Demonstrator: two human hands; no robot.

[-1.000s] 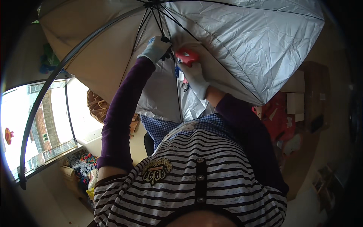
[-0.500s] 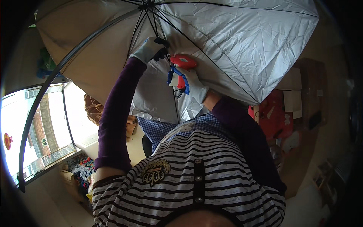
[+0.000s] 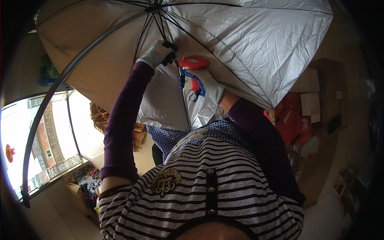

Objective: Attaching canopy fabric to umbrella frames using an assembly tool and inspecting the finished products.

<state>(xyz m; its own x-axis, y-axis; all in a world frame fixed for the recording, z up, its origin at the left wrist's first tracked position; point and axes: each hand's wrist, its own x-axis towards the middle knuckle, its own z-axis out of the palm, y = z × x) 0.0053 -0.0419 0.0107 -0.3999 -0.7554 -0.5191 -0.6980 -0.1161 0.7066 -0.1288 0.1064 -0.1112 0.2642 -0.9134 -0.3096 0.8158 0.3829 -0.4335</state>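
An opened umbrella [image 3: 256,44], silver inside with black ribs, spreads across the space in front of me. My left hand [image 3: 159,53], in a pale glove with dark fingertips, curls its fingers at a black rib [image 3: 179,64] below the hub [image 3: 154,8]. Just right of it, my right hand [image 3: 206,82], in a pale glove with blue fingers, is wrapped round a red-and-white pistol-shaped hand tool [image 3: 193,62]. The tool's rounded red head lies close to the rib, and a small black loop hangs from its grip. Whether its tip touches the rib I cannot tell.
The umbrella's curved black handle shaft [image 3: 56,86] arcs down the left side. A bright window [image 3: 48,136] stands at the left, with a pile of dark cloth [image 3: 86,180] below it. At the right are a red surface [image 3: 292,120] and open cardboard boxes [image 3: 310,96].
My right hand and the tool have turned slightly and shifted a little to the right. The left hand stays at the rib; the umbrella has moved only slightly.
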